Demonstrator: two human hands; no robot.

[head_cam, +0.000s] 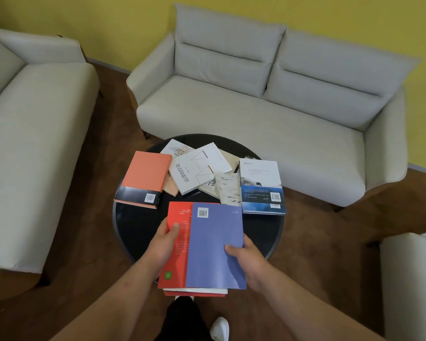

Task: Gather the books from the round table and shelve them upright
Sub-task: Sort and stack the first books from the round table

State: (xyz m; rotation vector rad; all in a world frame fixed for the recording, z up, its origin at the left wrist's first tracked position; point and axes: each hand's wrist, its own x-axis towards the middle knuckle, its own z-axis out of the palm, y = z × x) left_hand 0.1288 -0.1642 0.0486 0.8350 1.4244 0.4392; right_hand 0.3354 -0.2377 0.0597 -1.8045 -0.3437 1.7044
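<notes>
You're holding a small stack in both hands, right over the near edge of the table (133, 225). Your left hand (165, 244) grips the red book (176, 257) by its left edge, with the thumb flat on the cover and the fingers tucked underneath, out of sight. Your right hand (247, 258) pinches the purple book (214, 247) at its right edge, thumb on top. Purple lies on red, shifted right and covering most of it, with its barcode at the far end. Below the red one, page edges and another red cover peek out at the near end; you can't tell how many books are there.

Now look past your hands. The orange book (145, 178) lies flat on the left, its corner hanging over the rim. The white book (197, 171) sits askew in the middle, on top of a loose pile. The blue book (261, 188) lies flat on the right, and a speckled book (229, 190) touches its left side. Every one of them lies flat.

A grey sofa (256, 107) stands behind the table, and your white shoe (220, 328) shows down on the wooden floor.
</notes>
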